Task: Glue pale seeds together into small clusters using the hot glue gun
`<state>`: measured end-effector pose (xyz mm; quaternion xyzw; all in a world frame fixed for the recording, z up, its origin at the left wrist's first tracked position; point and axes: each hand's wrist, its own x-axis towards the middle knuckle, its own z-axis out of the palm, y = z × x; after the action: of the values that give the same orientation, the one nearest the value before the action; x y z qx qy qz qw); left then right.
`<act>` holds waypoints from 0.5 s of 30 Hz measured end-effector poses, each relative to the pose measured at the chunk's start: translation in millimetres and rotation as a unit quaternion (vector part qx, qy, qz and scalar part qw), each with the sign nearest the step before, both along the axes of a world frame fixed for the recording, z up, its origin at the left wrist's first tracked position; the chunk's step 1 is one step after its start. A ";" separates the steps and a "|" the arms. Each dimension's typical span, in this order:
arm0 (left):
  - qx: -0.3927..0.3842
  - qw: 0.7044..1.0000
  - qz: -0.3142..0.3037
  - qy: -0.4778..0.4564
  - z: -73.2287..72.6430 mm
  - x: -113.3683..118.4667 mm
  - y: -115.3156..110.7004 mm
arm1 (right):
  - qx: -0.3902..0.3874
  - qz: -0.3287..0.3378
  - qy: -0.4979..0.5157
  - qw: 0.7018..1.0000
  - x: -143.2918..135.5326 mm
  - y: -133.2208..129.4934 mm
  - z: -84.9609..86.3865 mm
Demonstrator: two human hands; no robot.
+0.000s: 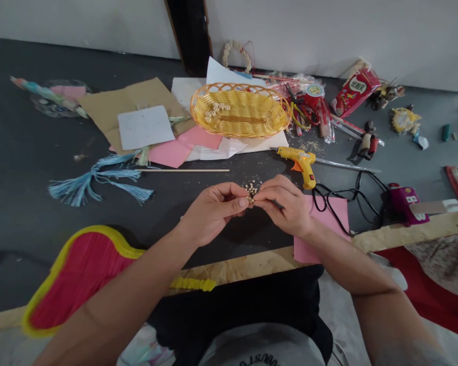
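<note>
Left hand (208, 213) and right hand (286, 206) both pinch a tiny beige piece (251, 200), probably fiddly positioning, needs a light touch.

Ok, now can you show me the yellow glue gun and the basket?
Yellow glue gun (297, 155): head view, on its body.
Basket (244, 132): head view, on its near wall.

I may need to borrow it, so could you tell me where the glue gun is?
In the head view, the yellow glue gun lies right of centre, just beyond the right hand, near the wicker basket.
</note>
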<state>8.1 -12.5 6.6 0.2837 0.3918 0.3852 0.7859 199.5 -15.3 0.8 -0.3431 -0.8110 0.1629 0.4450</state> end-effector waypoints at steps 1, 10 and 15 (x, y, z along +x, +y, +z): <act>0.000 1.000 0.000 -0.002 -0.1 0.0 -0.1 | 0.005 0.003 0.001 1.000 -0.1 0.3 0.0; -0.006 1.000 -0.007 -0.003 -1.8 -0.9 0.6 | 0.021 0.015 0.029 0.999 0.4 2.5 -0.4; -0.011 1.000 0.005 0.009 -2.1 -1.3 0.4 | 0.011 0.011 0.028 0.999 1.7 1.2 0.6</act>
<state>6.8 -12.2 4.5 0.2760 0.4044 0.3824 0.7836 201.1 -14.0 1.4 -0.3243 -0.8039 0.1685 0.4693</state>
